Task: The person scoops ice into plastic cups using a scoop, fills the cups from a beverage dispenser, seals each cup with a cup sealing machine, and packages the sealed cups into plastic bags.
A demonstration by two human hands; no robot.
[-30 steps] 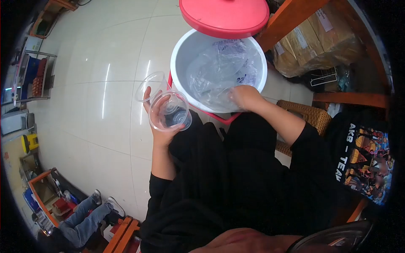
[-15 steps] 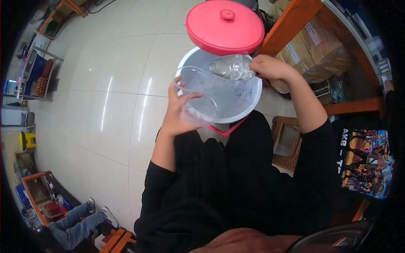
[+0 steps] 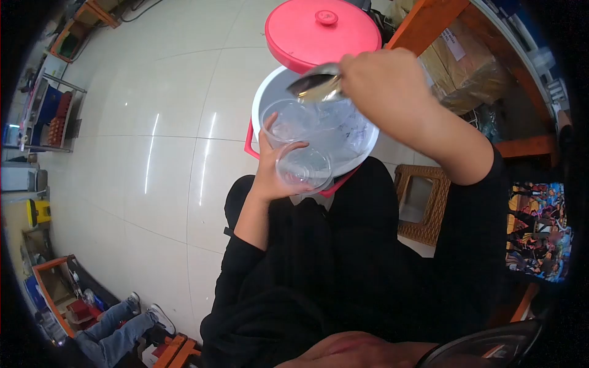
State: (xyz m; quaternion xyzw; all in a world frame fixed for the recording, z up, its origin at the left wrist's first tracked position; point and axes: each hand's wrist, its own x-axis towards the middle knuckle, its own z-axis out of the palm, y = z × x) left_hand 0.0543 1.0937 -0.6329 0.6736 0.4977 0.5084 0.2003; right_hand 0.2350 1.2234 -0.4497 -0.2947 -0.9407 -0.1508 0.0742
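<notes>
My left hand [image 3: 270, 173] is wrapped round two clear plastic cups. The farther cup [image 3: 287, 126] is over the cooler's opening, with what looks like ice inside; the nearer cup [image 3: 305, 170] is by my wrist, its contents hard to make out. My right hand [image 3: 389, 80] grips a metal ice scoop [image 3: 318, 84], tipped with its mouth toward the farther cup. Below both hands stands the round ice bucket [image 3: 259, 98] with a white rim, red handles and ice inside. Its red lid [image 3: 307, 37] is at the far side, beside the opening.
Right of the bucket are a wooden post [image 3: 429, 27] and a wrapped cardboard box [image 3: 469, 64]. A woven-framed piece [image 3: 423, 205] is beside my right knee. Another person's legs [image 3: 116, 325] show at lower left. Pale tiled floor [image 3: 153, 178] spreads to the left.
My right hand has lifted and turned over, tipping the scoop that was level and full of ice. The cups have moved slightly right and nearer, and ice now seems to be in the farther one.
</notes>
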